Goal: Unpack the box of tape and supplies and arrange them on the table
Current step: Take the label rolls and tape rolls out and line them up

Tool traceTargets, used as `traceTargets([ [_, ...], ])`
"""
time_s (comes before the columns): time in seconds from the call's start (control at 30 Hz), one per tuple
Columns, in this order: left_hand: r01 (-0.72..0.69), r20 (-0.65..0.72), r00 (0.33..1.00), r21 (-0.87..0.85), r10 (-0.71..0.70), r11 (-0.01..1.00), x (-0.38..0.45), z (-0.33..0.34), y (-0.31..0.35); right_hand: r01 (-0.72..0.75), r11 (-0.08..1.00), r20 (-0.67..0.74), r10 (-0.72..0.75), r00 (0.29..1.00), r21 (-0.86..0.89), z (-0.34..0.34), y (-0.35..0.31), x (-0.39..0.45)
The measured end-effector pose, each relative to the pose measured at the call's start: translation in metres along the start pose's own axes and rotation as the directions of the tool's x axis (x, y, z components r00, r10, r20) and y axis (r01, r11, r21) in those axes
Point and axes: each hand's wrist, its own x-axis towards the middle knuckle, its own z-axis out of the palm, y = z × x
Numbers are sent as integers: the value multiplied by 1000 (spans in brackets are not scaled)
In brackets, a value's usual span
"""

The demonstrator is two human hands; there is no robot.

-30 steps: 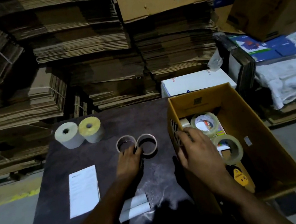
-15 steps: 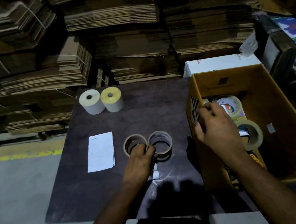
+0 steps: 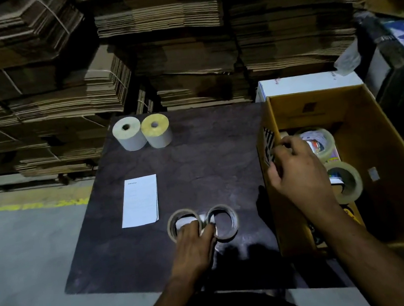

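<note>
Two brown tape rolls lie side by side near the front of the dark table. My left hand pinches them where they touch, fingers in the left roll, thumb in the right one. White slips show through the rings. The open cardboard box stands at the table's right. My right hand grips its left wall, thumb outside, fingers inside by a small pale roll. Inside lie a clear tape roll, a brown tape roll and a yellow item.
A grey label roll and a yellow-topped label roll stand at the table's far left. A white paper sheet lies left of centre. A white box sits behind the cardboard box. Stacks of flattened cardboard rise behind the table.
My left hand has dragged the two tape rolls toward me, over the white slips. My right hand has stayed at the box's left wall. The camera has pulled back and up.
</note>
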Motion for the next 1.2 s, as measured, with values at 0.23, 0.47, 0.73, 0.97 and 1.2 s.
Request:
traceTargets([
  [0.23,-30,-36,999,-21,29,999,23,-22,14,-3,1000,4,3,1000,-3,-1,1,0],
  [0.47,72,37,996,84,-75,994,75,-24,-11,-11,1000,17,11,1000,-10,-2,0,1],
  [0.73,26,-18,1000,60,-25,998,47,3,-17,-16,1000,18,16,1000,-15,-3,0,0],
  [0.97,-25,-1,1000,181,26,983,31,20,-10,-15,999,21,16,1000,-39,-4,0,1],
  [1.2,-21,-76,997,157,33,987,22,14,-4,-14,999,12,15,1000,-33,-4,1,0],
])
